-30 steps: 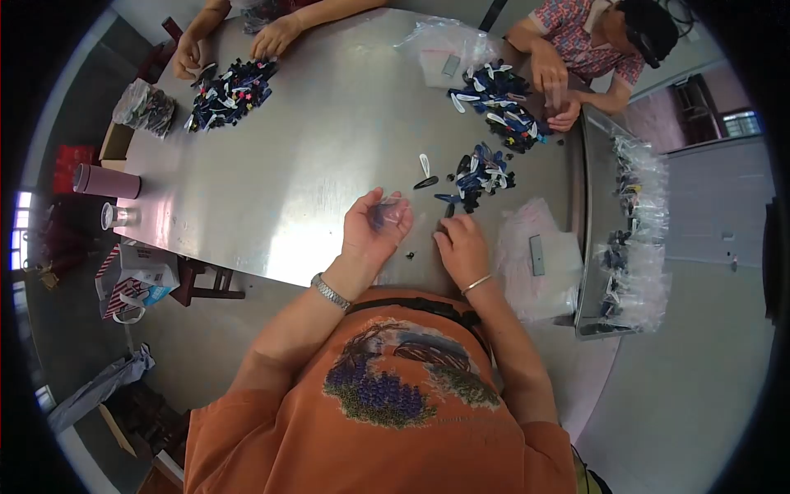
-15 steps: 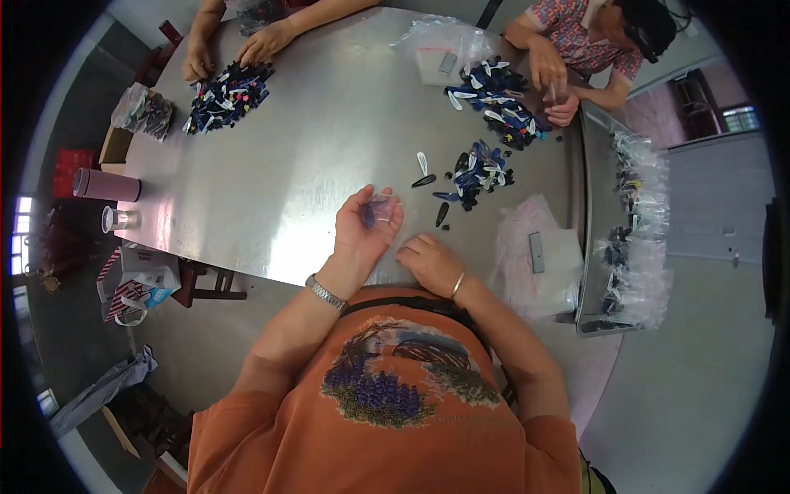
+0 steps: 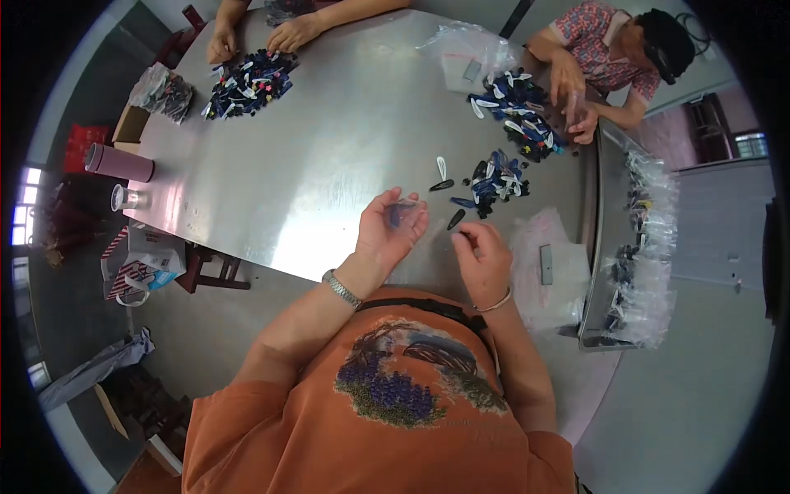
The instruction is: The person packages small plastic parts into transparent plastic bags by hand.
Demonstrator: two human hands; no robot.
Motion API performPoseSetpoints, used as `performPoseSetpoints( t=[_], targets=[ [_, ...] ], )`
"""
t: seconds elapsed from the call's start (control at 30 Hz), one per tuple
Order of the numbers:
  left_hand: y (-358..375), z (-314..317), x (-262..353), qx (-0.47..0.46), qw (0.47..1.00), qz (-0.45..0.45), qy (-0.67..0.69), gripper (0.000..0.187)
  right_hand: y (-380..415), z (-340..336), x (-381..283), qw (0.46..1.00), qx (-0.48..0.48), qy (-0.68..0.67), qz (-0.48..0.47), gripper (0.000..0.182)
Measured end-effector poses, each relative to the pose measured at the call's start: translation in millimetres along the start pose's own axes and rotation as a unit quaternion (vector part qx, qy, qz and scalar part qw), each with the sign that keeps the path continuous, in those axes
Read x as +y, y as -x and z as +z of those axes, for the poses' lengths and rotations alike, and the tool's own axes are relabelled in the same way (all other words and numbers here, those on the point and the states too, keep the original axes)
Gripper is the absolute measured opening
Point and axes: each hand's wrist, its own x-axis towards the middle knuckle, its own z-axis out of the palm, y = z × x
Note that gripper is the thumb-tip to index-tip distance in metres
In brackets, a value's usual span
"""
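My left hand (image 3: 387, 235) is curled, palm up, around a small clear plastic bag (image 3: 403, 215). To its right, my right hand (image 3: 484, 262) has thumb and forefinger drawn together at the tabletop. Its fingertips are right at the lower end of a black snap hair clip (image 3: 456, 218); I cannot tell what is pinched between them. Just beyond lies a small pile of blue, black and white hair clips (image 3: 496, 183). A white clip (image 3: 442, 168) and another black clip (image 3: 442, 185) lie loose to its left.
Clear bags (image 3: 547, 306) with a grey strip lie right of my right hand. A metal tray (image 3: 594, 317) of filled bags (image 3: 646, 272) runs along the right edge. Two people handle bigger clip piles (image 3: 251, 85) (image 3: 527, 115) across the metal table (image 3: 329, 140). A pink tumbler (image 3: 119, 163) stands left.
My right hand has moved forward and right from the table's near edge to the black clip, its fingers coming together. My left hand keeps the bag. The whole view has shifted slightly.
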Motion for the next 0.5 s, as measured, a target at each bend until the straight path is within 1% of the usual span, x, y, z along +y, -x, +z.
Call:
performPoseSetpoints(
  t=[0.03, 0.07, 0.13, 0.27, 0.33, 0.37, 0.43, 0.47, 0.5],
  targets=[
    [-2.0, -1.2, -1.5, -0.012, 1.0, -0.007, -0.01, 0.013, -1.0, -0.7, -12.7, 0.999, 0.012, -0.045, -0.02, 0.015],
    [-3.8, -1.5, -4.6, -0.013, 1.0, -0.012, -0.013, 0.013, -3.8, 1.3, -20.2, 0.999, 0.017, -0.042, -0.018, 0.015],
    [-5.5, -0.8, -13.5, -0.004, 0.999, 0.001, -0.036, 0.014, -12.1, 7.2, -29.8, 0.992, -0.008, -0.006, -0.129, 0.019],
    [-2.5, -5.5, -12.6, -0.037, 0.998, -0.035, -0.033, 0.015, -12.7, 17.9, -26.2, 0.991, 0.016, 0.027, -0.13, 0.02],
    [-0.4, -4.6, -12.9, 0.03, 0.999, -0.027, -0.028, 0.015, -9.2, 14.7, -20.4, 0.995, 0.035, -0.008, -0.098, 0.019],
    [0.2, -4.7, -12.4, 0.03, 0.999, -0.029, -0.026, 0.015, -8.0, 12.0, -14.1, 0.995, 0.034, -0.005, -0.097, 0.019],
    [0.0, -4.2, -10.9, 0.044, 0.998, -0.029, 0.028, 0.014, -6.7, 5.0, 4.9, 0.998, 0.053, -0.026, -0.004, 0.018],
    [-0.2, -4.4, -11.6, 0.044, 0.998, -0.03, 0.029, 0.014, -9.2, 2.9, 17.1, 0.998, 0.052, -0.025, -0.004, 0.018],
    [-0.1, -5.0, -12.7, 0.029, 0.998, -0.047, 0.02, 0.014, -16.3, 2.4, 31.6, 0.998, 0.051, 0.009, 0.018, 0.018]
  ],
)
